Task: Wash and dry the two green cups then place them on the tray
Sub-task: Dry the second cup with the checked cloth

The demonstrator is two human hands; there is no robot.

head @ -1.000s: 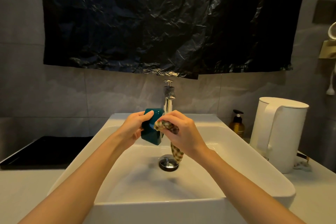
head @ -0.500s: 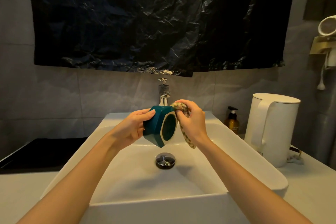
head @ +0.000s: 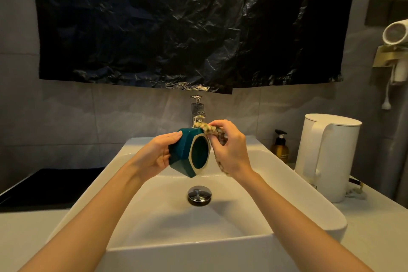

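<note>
Head view: the left hand (head: 157, 154) gripped a green cup (head: 182, 153) tipped on its side above the white sink (head: 309, 194), its mouth turned toward the camera. The right hand (head: 231, 150) pinched a checked cloth (head: 212, 130) against the cup's upper rim. A black tray (head: 50, 185) lay on the table (head: 26, 225) just left of the sink.

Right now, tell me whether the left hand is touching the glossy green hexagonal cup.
Touching. The head view shows the left hand gripping the green hexagonal cup, thumb on its upper face.
</note>
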